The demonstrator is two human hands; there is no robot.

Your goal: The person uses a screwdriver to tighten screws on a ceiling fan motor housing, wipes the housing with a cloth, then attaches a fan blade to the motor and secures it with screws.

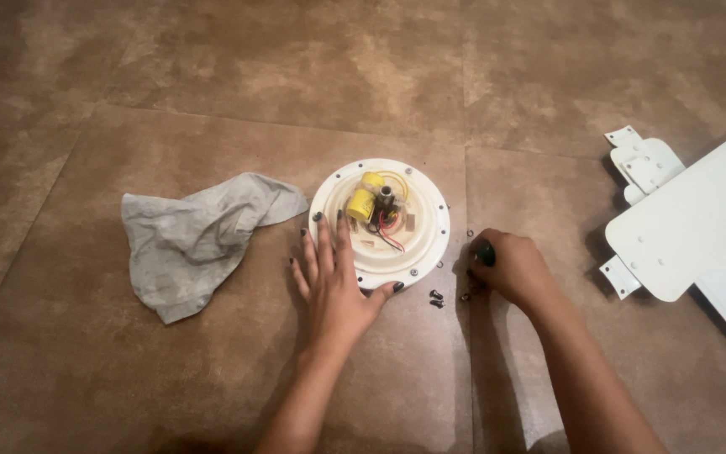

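Observation:
A round white fan motor housing lies on the brown tiled floor, with a yellow capacitor and red and black wires in its middle. My left hand rests flat, fingers spread, on the housing's near-left rim. My right hand is fisted around a dark tool handle, its tip down on the floor to the right of the housing. Two small dark screws lie between my hands.
A crumpled grey cloth lies to the left of the housing. White fan blades with metal brackets lie at the right edge. A small washer sits by the housing.

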